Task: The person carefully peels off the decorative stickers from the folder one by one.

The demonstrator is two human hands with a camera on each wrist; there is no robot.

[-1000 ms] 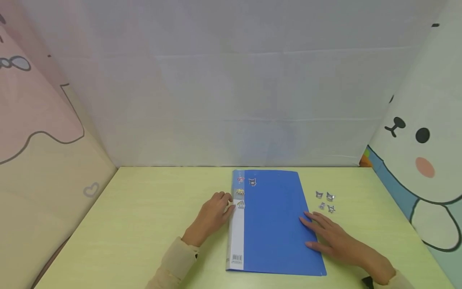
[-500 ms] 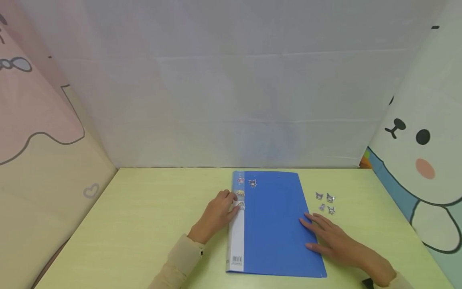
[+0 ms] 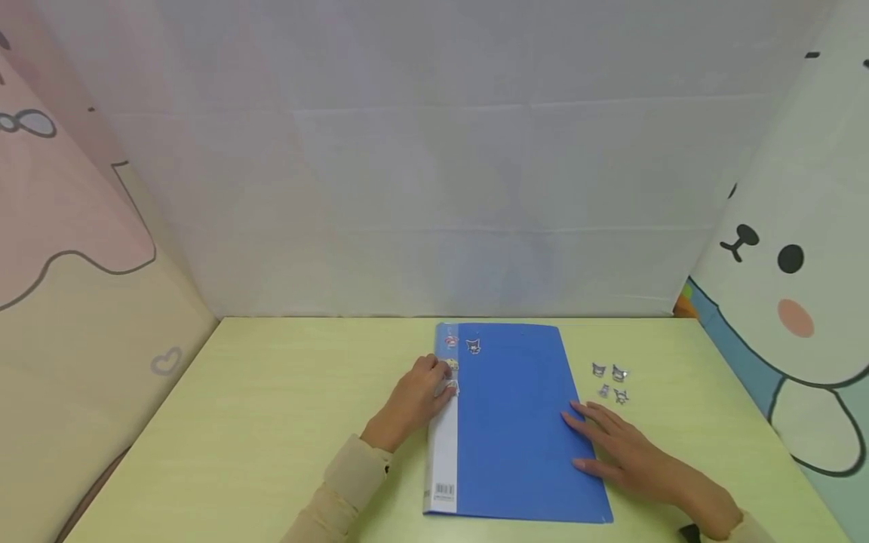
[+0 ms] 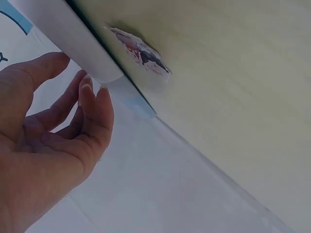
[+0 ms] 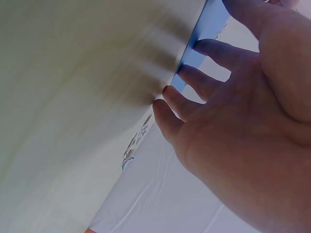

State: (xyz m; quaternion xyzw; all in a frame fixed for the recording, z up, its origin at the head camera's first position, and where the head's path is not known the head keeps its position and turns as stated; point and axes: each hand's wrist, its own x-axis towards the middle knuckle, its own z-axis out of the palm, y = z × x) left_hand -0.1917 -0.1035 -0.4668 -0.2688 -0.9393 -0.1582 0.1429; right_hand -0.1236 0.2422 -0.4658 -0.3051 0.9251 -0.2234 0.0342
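My left hand (image 3: 416, 396) bends over the smooth blue plastic folder (image 3: 519, 437) on the pale-yellow table (image 3: 292, 385); whether it pinches anything, I cannot tell. My right hand (image 3: 627, 452) rests, fingers extended, at its right edge.

Right hand (image 3: 624, 452) touches a blue folder (image 3: 519, 430) near 4 loose stickers (image 3: 619, 372).

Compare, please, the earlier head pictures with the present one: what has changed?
The left hand has moved to the right, from the left edge of the blue folder further over its spine, and now partly covers the two lower spine stickers. Whether it grips one, I cannot tell. The right hand still rests at the folder's right edge; the folder and the four loose stickers stayed in place.
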